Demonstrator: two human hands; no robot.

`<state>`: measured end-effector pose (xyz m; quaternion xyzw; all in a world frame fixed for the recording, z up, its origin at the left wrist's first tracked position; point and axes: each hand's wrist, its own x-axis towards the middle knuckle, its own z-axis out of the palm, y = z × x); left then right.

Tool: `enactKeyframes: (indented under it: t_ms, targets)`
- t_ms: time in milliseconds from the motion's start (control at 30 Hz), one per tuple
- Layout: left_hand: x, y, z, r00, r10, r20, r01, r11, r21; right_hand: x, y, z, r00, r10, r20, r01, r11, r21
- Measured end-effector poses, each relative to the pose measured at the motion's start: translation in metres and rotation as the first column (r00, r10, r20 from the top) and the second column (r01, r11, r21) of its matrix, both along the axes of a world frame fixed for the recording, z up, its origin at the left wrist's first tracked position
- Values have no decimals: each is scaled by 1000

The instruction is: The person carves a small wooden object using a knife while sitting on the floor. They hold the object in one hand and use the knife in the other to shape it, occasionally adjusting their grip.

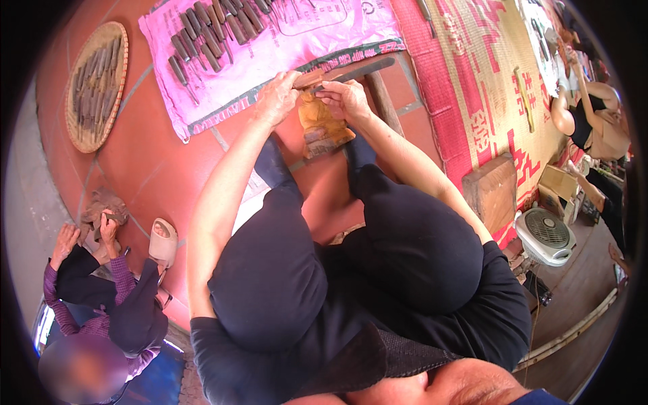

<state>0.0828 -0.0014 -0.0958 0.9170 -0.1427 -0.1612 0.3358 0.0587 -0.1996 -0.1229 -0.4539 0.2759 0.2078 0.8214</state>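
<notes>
My left hand (279,98) is closed round one end of a reddish-brown wooden piece (310,79). My right hand (347,100) pinches a long dark flat strip (370,69), like a file or a blade, beside the wooden piece. The strip points up to the right, past my fingers; I cannot make out its exact kind. Just below both hands, between my shins, stands a yellowish-brown wooden block (322,125) with a darker lower end. My right fingertips partly cover where strip and wood meet.
Wooden-handled carving tools (210,34) lie in a heap on a pink sheet (270,62) ahead. A round woven basket (124,74) of similar tools is at the left. Right are a patterned mat (466,81), a wooden slab (491,196) and a fan (545,229). Other people sit lower left and far right.
</notes>
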Motion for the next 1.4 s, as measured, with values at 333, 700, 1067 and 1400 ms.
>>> enactKeyframes:
  t_ms: [333,700,1067,1400]
  targets:
    - [0,2,0,1000,21,-6,-21,1000,15,-6,-3,-12,997,81,-13,-82,995,-49]
    - [-3,4,-9,998,58,10,-58,998,-24,-2,0,-13,998,51,-37,-52,999,-15]
    - [-3,5,0,994,62,-88,-61,998,11,1,8,-13,999,53,10,-52,994,-94]
    - [-3,7,0,991,89,-96,-91,996,-20,2,13,-13,999,-36,-28,34,998,-55]
